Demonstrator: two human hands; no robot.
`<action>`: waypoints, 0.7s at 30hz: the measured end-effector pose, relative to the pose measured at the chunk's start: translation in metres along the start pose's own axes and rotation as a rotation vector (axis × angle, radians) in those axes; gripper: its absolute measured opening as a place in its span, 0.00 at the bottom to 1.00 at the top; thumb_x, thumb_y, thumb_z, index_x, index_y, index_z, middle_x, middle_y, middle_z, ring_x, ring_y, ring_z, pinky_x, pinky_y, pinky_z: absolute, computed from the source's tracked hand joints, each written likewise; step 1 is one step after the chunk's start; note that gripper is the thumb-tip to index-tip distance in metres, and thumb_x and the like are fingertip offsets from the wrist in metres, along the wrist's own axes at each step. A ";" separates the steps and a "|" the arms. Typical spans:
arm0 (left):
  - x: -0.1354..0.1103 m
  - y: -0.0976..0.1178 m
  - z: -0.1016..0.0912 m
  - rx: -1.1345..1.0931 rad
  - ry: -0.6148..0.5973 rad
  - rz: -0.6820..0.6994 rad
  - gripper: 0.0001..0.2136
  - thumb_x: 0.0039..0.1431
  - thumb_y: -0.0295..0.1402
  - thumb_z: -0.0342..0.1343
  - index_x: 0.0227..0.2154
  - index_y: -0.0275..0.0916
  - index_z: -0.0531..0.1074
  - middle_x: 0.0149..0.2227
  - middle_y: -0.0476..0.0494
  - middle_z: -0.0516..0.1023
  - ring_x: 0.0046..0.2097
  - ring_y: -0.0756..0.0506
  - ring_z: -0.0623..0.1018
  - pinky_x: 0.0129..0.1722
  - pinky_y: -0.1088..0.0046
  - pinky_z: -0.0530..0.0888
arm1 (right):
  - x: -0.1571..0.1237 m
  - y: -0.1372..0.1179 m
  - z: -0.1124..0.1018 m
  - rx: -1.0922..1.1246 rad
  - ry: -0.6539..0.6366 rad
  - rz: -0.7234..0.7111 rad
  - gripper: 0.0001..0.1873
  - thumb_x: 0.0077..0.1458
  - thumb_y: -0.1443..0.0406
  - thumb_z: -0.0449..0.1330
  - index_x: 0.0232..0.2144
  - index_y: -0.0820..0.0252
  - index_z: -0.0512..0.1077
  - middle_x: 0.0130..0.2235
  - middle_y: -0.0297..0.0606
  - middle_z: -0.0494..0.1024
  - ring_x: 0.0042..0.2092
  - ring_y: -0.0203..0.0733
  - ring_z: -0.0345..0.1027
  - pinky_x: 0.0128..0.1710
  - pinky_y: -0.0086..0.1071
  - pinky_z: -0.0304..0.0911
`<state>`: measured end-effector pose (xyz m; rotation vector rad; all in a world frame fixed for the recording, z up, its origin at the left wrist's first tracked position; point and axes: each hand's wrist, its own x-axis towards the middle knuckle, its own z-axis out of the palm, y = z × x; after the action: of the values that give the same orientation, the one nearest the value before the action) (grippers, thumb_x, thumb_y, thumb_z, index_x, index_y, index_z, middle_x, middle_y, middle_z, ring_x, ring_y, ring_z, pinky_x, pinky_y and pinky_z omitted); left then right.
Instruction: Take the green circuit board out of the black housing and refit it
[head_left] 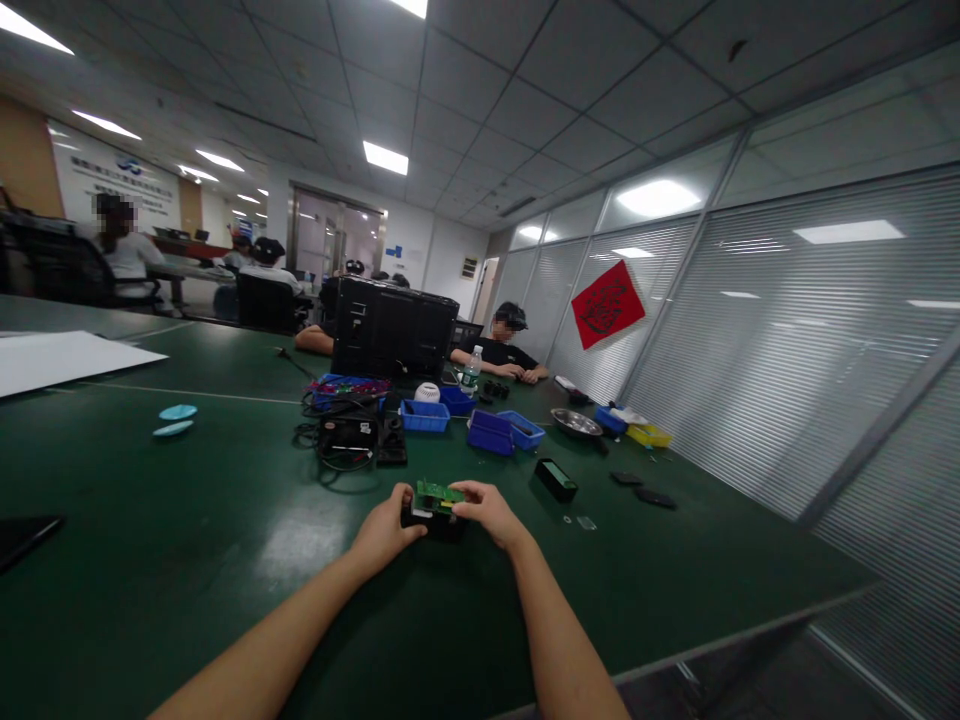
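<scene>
Right in front of me on the green table, my left hand [385, 530] grips the left side of a small black case [439, 524], its thumb along the near edge. A green circuit board [438, 491] sits tilted on top of the case, with a yellow part and a white part visible at its near side. My right hand [486, 508] pinches the board's right end between thumb and fingers. To the right lies a black housing with a green-grey window [556, 479]. Beside it are a small ring [567, 519] and a clear piece [586, 523].
Cables and a black device [348, 434] lie ahead left, near blue bins [424, 415] and a large black monitor [394, 325]. A metal bowl [576, 422] and flat black pieces [655, 497] are at right. Across the table sits a person [504, 350]; a bottle [471, 371] stands nearby.
</scene>
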<state>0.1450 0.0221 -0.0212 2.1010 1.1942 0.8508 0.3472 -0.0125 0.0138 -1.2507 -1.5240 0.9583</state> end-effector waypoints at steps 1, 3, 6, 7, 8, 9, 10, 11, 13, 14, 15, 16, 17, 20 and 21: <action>0.000 0.000 0.000 0.002 0.001 0.005 0.21 0.43 0.31 0.58 0.40 0.42 0.57 0.40 0.47 0.72 0.42 0.46 0.74 0.39 0.74 0.67 | 0.000 0.000 0.000 -0.002 -0.012 0.001 0.21 0.37 0.62 0.64 0.38 0.61 0.72 0.28 0.32 0.72 0.30 0.35 0.64 0.34 0.30 0.59; 0.000 -0.001 0.000 0.006 0.005 0.014 0.21 0.43 0.31 0.58 0.41 0.42 0.57 0.40 0.46 0.73 0.42 0.46 0.74 0.39 0.74 0.67 | 0.000 0.000 0.001 -0.011 -0.011 0.003 0.20 0.38 0.62 0.64 0.38 0.60 0.72 0.28 0.32 0.72 0.30 0.35 0.64 0.34 0.30 0.60; 0.002 -0.004 0.002 0.009 0.012 0.018 0.21 0.43 0.31 0.58 0.41 0.42 0.57 0.40 0.46 0.73 0.41 0.46 0.74 0.39 0.74 0.67 | 0.002 0.001 0.003 -0.056 0.029 0.003 0.20 0.38 0.62 0.63 0.38 0.61 0.72 0.28 0.32 0.72 0.29 0.35 0.63 0.33 0.30 0.60; 0.002 -0.005 0.002 0.009 0.014 0.019 0.22 0.43 0.32 0.58 0.41 0.42 0.57 0.40 0.46 0.73 0.41 0.46 0.74 0.39 0.74 0.67 | 0.002 0.001 0.003 -0.073 0.042 -0.001 0.20 0.38 0.63 0.63 0.37 0.61 0.72 0.28 0.32 0.71 0.29 0.35 0.63 0.32 0.29 0.60; 0.003 -0.006 0.003 0.008 0.016 0.021 0.22 0.43 0.32 0.58 0.41 0.41 0.57 0.40 0.45 0.73 0.41 0.46 0.74 0.39 0.74 0.67 | 0.002 0.002 0.003 -0.088 0.048 -0.006 0.20 0.38 0.63 0.63 0.38 0.61 0.72 0.28 0.32 0.71 0.29 0.35 0.63 0.32 0.29 0.60; 0.003 -0.007 0.003 0.005 0.018 0.023 0.22 0.42 0.32 0.58 0.42 0.41 0.57 0.40 0.45 0.73 0.41 0.46 0.74 0.39 0.74 0.67 | 0.003 0.002 0.003 -0.102 0.050 -0.011 0.20 0.38 0.63 0.63 0.38 0.61 0.72 0.28 0.32 0.71 0.29 0.35 0.63 0.32 0.29 0.60; 0.003 -0.007 0.003 0.000 0.020 0.030 0.22 0.42 0.32 0.58 0.42 0.41 0.57 0.41 0.45 0.73 0.42 0.46 0.74 0.39 0.74 0.67 | 0.003 0.003 0.003 -0.119 0.047 -0.015 0.20 0.38 0.63 0.63 0.38 0.61 0.72 0.28 0.33 0.71 0.29 0.34 0.62 0.32 0.28 0.59; 0.003 -0.007 0.003 -0.005 0.023 0.036 0.23 0.42 0.32 0.58 0.42 0.41 0.57 0.41 0.44 0.73 0.42 0.46 0.74 0.40 0.74 0.67 | 0.003 0.003 0.003 -0.139 0.043 -0.015 0.21 0.38 0.63 0.64 0.38 0.61 0.72 0.29 0.33 0.71 0.29 0.34 0.62 0.31 0.28 0.59; 0.003 -0.008 0.003 -0.021 0.026 0.050 0.23 0.43 0.32 0.57 0.43 0.41 0.57 0.42 0.44 0.73 0.43 0.46 0.73 0.41 0.74 0.67 | 0.003 0.003 0.003 -0.178 0.037 -0.008 0.21 0.37 0.64 0.64 0.39 0.61 0.71 0.30 0.33 0.71 0.29 0.34 0.62 0.31 0.28 0.59; 0.003 -0.008 0.003 -0.031 0.026 0.056 0.23 0.43 0.32 0.57 0.44 0.41 0.57 0.43 0.44 0.73 0.44 0.46 0.73 0.41 0.74 0.67 | 0.003 0.004 0.003 -0.195 0.034 -0.006 0.22 0.37 0.64 0.64 0.39 0.61 0.71 0.31 0.33 0.72 0.29 0.34 0.62 0.31 0.28 0.59; 0.003 -0.008 0.003 -0.039 0.026 0.057 0.24 0.43 0.32 0.57 0.45 0.41 0.57 0.43 0.43 0.73 0.44 0.46 0.73 0.41 0.74 0.67 | 0.003 0.004 0.002 -0.209 0.031 -0.007 0.22 0.37 0.64 0.64 0.39 0.61 0.71 0.32 0.33 0.72 0.29 0.34 0.62 0.31 0.28 0.59; 0.003 -0.009 0.003 -0.044 0.024 0.054 0.25 0.43 0.32 0.57 0.46 0.41 0.56 0.43 0.43 0.73 0.45 0.46 0.73 0.42 0.74 0.67 | 0.003 0.003 0.002 -0.219 0.027 -0.012 0.22 0.37 0.64 0.64 0.39 0.61 0.71 0.32 0.34 0.72 0.30 0.35 0.63 0.32 0.29 0.59; 0.003 -0.009 0.003 -0.044 0.022 0.049 0.26 0.44 0.32 0.57 0.47 0.41 0.56 0.43 0.43 0.73 0.45 0.46 0.73 0.42 0.74 0.67 | 0.002 0.003 0.002 -0.226 0.022 -0.018 0.21 0.37 0.64 0.64 0.39 0.60 0.71 0.33 0.34 0.72 0.31 0.36 0.63 0.33 0.29 0.59; 0.003 -0.009 0.003 -0.026 0.008 0.040 0.29 0.44 0.32 0.57 0.50 0.41 0.54 0.44 0.42 0.72 0.45 0.45 0.73 0.42 0.73 0.66 | 0.001 0.002 0.001 -0.246 0.001 -0.025 0.21 0.38 0.63 0.63 0.39 0.60 0.71 0.35 0.35 0.73 0.34 0.38 0.64 0.36 0.31 0.60; 0.003 -0.009 0.003 -0.017 0.001 0.038 0.30 0.44 0.32 0.57 0.51 0.41 0.54 0.44 0.42 0.72 0.45 0.45 0.73 0.42 0.73 0.66 | 0.001 0.001 0.001 -0.253 -0.001 -0.024 0.21 0.39 0.63 0.63 0.39 0.60 0.71 0.35 0.35 0.73 0.35 0.38 0.65 0.37 0.32 0.60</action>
<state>0.1440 0.0286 -0.0293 2.1158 1.1465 0.8762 0.3468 -0.0115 0.0126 -1.4041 -1.6961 0.7674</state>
